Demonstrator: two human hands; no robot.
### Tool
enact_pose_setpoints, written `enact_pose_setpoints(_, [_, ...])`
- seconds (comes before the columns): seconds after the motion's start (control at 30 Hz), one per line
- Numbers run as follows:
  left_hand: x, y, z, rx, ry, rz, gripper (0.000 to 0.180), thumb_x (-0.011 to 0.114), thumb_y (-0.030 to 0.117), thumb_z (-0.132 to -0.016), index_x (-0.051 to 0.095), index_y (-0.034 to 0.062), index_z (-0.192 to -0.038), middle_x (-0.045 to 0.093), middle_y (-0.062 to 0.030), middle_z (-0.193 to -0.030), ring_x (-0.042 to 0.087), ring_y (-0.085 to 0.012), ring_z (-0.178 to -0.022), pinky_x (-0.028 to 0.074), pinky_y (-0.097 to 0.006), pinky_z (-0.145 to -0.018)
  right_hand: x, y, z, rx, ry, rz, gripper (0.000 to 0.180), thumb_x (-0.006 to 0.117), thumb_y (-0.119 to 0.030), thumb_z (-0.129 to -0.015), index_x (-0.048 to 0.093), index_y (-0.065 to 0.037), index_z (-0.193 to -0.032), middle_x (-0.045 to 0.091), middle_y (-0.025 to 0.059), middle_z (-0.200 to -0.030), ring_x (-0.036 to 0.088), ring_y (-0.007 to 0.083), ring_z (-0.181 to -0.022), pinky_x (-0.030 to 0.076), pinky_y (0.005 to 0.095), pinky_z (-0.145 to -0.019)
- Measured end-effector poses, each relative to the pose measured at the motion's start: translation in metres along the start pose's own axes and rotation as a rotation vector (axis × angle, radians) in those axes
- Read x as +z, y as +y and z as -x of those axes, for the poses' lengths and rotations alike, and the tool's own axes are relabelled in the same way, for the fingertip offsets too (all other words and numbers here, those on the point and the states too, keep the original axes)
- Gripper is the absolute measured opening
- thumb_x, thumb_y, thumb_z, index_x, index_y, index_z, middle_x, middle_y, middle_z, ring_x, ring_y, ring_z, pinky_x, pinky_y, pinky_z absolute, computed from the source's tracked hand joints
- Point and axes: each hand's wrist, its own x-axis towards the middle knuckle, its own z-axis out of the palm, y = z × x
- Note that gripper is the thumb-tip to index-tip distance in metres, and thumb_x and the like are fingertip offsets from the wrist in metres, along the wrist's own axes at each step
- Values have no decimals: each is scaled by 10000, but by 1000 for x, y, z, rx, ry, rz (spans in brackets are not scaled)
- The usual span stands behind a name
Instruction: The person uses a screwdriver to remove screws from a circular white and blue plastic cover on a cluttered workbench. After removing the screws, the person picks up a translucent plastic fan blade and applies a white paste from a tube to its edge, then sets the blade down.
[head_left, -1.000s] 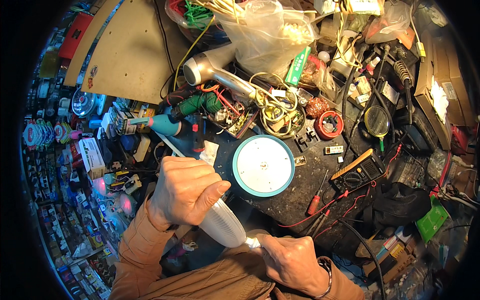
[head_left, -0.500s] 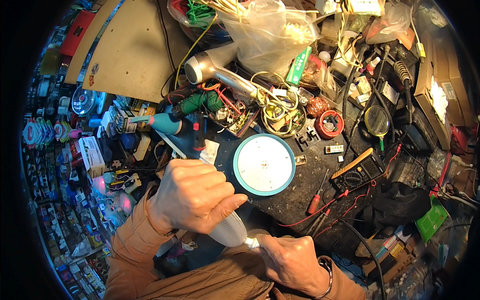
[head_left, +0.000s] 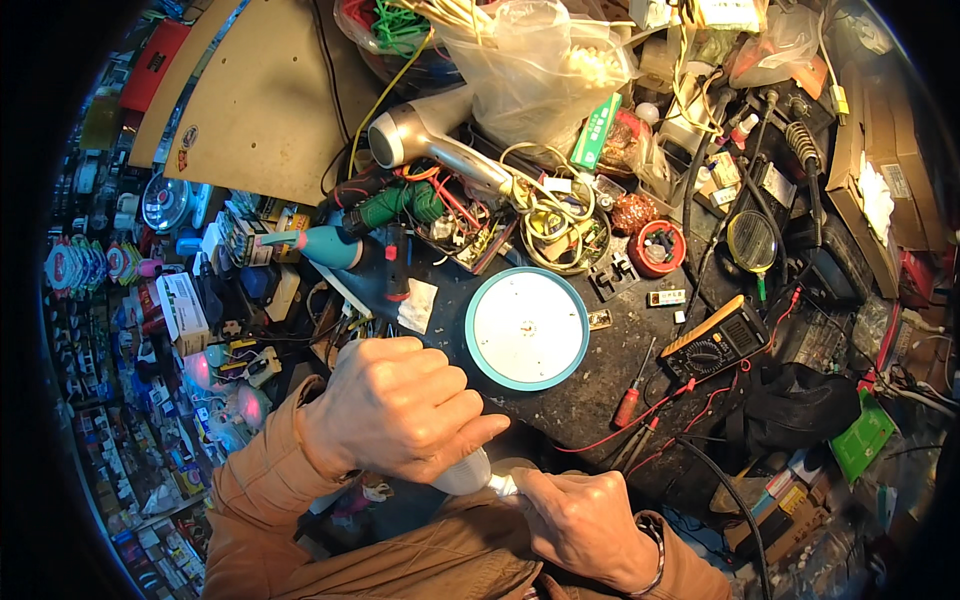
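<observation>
"While both hands work together in the head view, which step is this?"

"Handling the white piece (head_left: 462,476), I'd judge; it sits low in the middle, between the hands, off the bench (head_left: 620,340); the left hand (head_left: 405,415) looks curled round its wide part; the right hand (head_left: 585,525) pinches its narrow end."

"What does the next move call for?"

"A firm hold at that narrow end, I'd say, so that any turn or slide by the left doesn't drag it free; the disc (head_left: 528,328) lies apart on the bench, touched by neither hand."

"And what can't you make out?"

"Most of the white piece, since the left hand covers it; that palm is hidden too, so where the fingers press I cannot tell; the right fist hides its end; the lower edge cuts off the sleeves (head_left: 265,500)."
</observation>
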Motion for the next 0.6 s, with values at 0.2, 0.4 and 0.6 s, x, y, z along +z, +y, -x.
enact_pose_setpoints(0.2, [4, 3, 1, 47, -8, -15, 428, 885, 309, -895, 582, 149, -638, 497, -12, -617, 538, -208, -529, 424, -355, -528, -1, 2, 2, 12, -20, -34, 207, 783, -70, -934, 733, -50, -1133, 696, 99, -738, 721, 315, -637, 542, 406, -552])
enact_pose_setpoints(0.4, [6, -8, 8, -31, 54, 50, 349, 851, 285, -940, 636, 125, -717, 536, -26, -628, 579, -233, -546, 454, -372, -535, -11, 18, 5, 420, 63, -932, 299, 822, -154, -1055, 775, 13, -1299, 806, 67, -923, 729, 96, -774, 578, 290, -692])
enact_pose_setpoints(0.6, [19, -11, 3, -14, 76, 138, 285, 813, 292, -980, 681, 104, -811, 589, -40, -635, 613, -248, -547, 469, -396, -532, -13, 19, -12, 482, 110, -1096, 339, 963, -74, -918, 763, 3, -1180, 699, -30, -877, 619, 42, -743, 505, 245, -671])
